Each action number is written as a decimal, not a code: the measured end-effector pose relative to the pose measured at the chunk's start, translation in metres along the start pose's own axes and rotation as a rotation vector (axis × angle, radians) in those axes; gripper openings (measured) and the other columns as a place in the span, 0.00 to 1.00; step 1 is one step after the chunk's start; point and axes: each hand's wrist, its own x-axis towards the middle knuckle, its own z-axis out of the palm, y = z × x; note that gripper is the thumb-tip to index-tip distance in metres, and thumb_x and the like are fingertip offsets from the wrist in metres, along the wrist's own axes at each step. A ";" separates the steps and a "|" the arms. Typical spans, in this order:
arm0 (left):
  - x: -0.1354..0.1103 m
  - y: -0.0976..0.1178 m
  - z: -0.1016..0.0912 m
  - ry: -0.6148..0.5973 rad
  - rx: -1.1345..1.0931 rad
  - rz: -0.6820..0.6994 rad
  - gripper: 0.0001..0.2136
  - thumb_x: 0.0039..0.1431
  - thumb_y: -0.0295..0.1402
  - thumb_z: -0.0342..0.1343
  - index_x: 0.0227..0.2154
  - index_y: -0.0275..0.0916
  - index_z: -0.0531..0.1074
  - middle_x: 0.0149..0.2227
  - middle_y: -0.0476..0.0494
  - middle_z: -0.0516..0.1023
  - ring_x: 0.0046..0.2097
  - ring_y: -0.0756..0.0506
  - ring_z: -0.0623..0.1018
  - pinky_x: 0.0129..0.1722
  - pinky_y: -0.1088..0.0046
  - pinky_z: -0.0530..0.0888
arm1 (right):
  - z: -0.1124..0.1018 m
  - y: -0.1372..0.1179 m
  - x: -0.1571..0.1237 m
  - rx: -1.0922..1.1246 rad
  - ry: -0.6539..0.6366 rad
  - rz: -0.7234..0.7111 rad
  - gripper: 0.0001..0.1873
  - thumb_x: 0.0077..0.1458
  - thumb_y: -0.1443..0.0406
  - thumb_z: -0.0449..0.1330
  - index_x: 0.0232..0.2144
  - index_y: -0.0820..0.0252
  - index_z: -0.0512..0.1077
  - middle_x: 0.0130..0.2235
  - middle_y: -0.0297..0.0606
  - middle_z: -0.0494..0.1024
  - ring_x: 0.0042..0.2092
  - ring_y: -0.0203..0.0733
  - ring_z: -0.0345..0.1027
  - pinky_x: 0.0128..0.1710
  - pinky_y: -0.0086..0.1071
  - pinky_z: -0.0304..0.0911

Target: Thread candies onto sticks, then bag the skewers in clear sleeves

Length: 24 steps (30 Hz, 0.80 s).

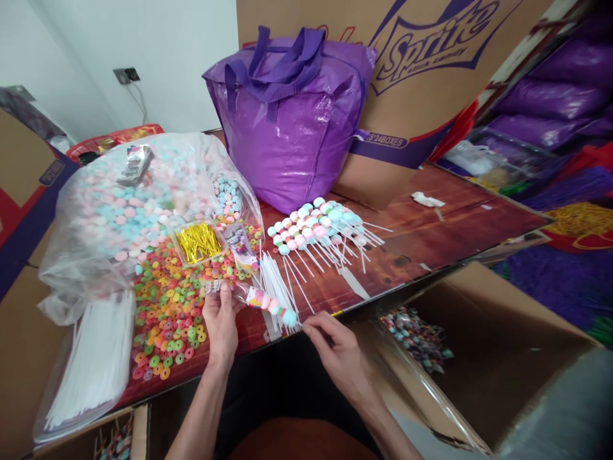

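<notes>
My left hand (221,322) pinches a clear printed plastic wrapper (215,287) at its far end. Partly inside that wrapper is a marshmallow skewer (271,303) of pink, white and blue pieces. My right hand (335,342) has thumb and forefinger closed at the skewer's stick end, just beyond the blue marshmallow. Beneath the skewer lies a bundle of white sticks (275,281). Several finished-looking marshmallow skewers (311,227) are piled behind it, sticks pointing toward me. Gold twist ties (197,243) fill a small clear tray, beside more printed wrappers (241,246).
Ring candies (167,326) spread over the table's left, near a large bag of marshmallows (129,211) and a pack of white sticks (90,364). A purple bag (292,128) stands behind. An open cardboard box (460,306) with wrapped sweets sits below the right edge.
</notes>
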 end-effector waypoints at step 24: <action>-0.014 0.001 0.018 0.103 -0.419 -0.121 0.14 0.47 0.39 0.70 0.32 0.38 0.75 0.32 0.48 0.82 0.35 0.48 0.82 0.37 0.72 0.78 | 0.067 -0.032 0.035 0.621 0.151 0.444 0.18 0.45 0.53 0.70 0.28 0.62 0.74 0.18 0.24 0.56 0.21 0.29 0.44 0.20 0.27 0.42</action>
